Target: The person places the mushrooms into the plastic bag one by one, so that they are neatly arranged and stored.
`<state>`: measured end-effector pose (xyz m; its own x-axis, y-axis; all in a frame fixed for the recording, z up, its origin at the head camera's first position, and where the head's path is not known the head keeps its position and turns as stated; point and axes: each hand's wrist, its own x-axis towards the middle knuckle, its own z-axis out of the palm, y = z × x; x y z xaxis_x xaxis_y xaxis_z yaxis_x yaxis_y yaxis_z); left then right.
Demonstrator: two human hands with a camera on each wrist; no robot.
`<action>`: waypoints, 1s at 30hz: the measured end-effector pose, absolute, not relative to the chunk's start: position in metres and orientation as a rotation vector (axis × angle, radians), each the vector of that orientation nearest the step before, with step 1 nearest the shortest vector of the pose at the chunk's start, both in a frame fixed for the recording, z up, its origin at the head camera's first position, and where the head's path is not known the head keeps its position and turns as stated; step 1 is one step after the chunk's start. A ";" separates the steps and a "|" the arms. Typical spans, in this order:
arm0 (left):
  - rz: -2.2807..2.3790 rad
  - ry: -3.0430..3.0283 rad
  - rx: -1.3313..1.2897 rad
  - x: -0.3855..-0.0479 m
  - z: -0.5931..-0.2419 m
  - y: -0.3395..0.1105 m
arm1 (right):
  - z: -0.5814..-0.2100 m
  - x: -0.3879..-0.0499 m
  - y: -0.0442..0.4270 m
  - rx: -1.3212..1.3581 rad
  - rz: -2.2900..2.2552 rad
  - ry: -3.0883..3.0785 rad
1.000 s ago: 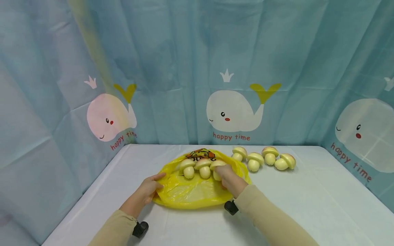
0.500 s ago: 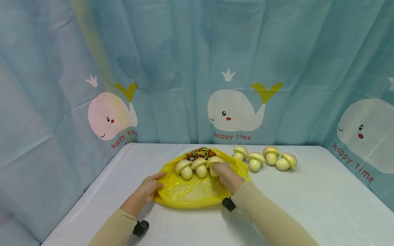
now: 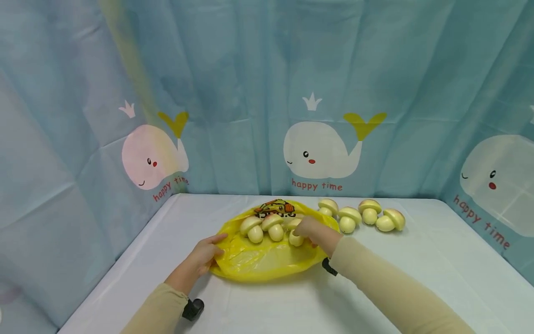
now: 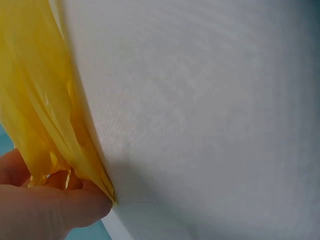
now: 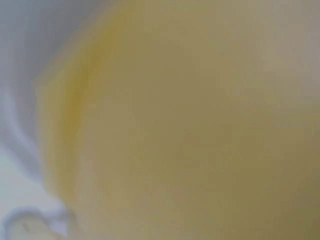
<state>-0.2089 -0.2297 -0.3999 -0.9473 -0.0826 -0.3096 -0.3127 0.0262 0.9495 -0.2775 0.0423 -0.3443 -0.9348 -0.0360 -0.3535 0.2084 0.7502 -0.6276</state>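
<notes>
A yellow plastic bag (image 3: 267,266) lies on the table in the head view, its mouth spread towards me. My left hand (image 3: 204,255) pinches the bag's left edge between thumb and fingers, seen up close in the left wrist view. Inside the bag are two toy mushrooms, a left mushroom (image 3: 252,229) and a middle mushroom (image 3: 273,227), with pale stems and yellowish caps. My right hand (image 3: 314,231) reaches into the right part of the bag and grips a third mushroom (image 3: 295,239), whose cap its fingers partly cover. The right wrist view is mostly blurred yellow.
Beyond the bag's right side, several more toy mushrooms (image 3: 348,219) lie on the white table (image 3: 400,278). A blue curtain (image 3: 233,93) with printed whales hangs behind the table and along its sides. The bag's back shows a printed cartoon figure (image 3: 275,207).
My right hand first shifts slightly left, then back to the right, and the third mushroom moves right, widening its gap from the middle one. The left hand stays on the bag's edge.
</notes>
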 end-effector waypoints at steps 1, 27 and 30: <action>2.037 2.126 -0.414 -0.209 -0.399 -0.230 | -0.339 -0.278 0.043 0.089 -0.928 2.630; 2.048 2.164 -0.431 -0.208 -0.403 -0.230 | -0.333 -0.305 -0.015 -0.806 -0.497 2.820; 2.047 2.159 -0.430 -0.208 -0.402 -0.230 | -0.349 -0.305 -0.017 -0.945 -0.398 2.843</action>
<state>-0.2081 -0.2302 -0.4019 -0.9501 -0.1122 -0.2911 -0.2966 0.0361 0.9543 -0.3054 -0.0173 -0.3489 -0.7982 -0.6016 -0.0300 -0.5703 0.7708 -0.2839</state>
